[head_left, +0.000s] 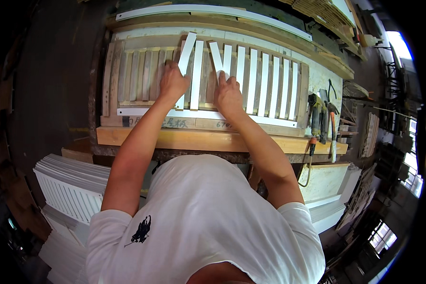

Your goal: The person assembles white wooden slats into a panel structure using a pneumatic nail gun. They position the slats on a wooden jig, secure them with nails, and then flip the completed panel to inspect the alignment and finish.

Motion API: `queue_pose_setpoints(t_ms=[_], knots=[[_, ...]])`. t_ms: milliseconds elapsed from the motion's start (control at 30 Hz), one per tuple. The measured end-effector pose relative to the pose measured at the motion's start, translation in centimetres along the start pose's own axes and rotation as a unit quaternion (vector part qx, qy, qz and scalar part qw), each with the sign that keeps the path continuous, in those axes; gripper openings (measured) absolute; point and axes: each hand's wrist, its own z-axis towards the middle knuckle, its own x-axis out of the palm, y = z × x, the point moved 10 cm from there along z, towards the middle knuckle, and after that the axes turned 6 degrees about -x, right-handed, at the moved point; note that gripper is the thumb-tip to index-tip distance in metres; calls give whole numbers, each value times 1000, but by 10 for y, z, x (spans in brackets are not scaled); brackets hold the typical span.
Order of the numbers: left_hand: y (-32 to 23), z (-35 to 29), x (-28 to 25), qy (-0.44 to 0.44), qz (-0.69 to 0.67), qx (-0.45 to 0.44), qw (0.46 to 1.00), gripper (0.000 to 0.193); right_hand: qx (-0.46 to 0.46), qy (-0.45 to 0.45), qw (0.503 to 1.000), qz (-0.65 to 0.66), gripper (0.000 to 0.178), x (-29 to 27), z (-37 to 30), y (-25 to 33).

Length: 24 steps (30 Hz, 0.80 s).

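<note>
Two bare hands handling white slats over a wooden jig

A person in a white T-shirt (213, 208) is leaning over a wooden jig (303, 90) at 12 o'clock. At 11 o'clock, the left hand (174, 83) is closing its fingers and thumb on the near end of a left tilted slat (189, 47), whose far end is pointing between 12 and 1. Just past 12 o'clock, the right hand (229, 94) is touching a right tilted slat (215, 53), which is pointing between 11 and 12; whether its fingers are gripping, I cannot tell. Between the two, a straight slat (197, 71) is lying in the jig. From 12 round toward 2, a row of white slats (264, 85) is lying side by side. A white rail (265, 120) is running along their near ends. Between 2 and 3, a hammer (333, 123) is lying beside a power tool (315, 116). Between 8 and 9, slatted white panels (68, 187) are standing stacked.
</note>
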Motion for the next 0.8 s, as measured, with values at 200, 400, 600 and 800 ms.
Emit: queue_pose_setpoints(t_ms=[200,400,600,800], knots=[[-2,12,1,23,-21,14,999,42,17,33,995,88,52,16,18,16],[24,13,-20,1,-22,7,1000,44,-21,74,997,26,47,13,18,29],[29,-1,-34,-1,52,-21,998,57,-233,42,971,-24,70,26,-20,98],[32,1,-28,-10,33,-5,999,56,-204,87,975,0,76,55,-15,87]])
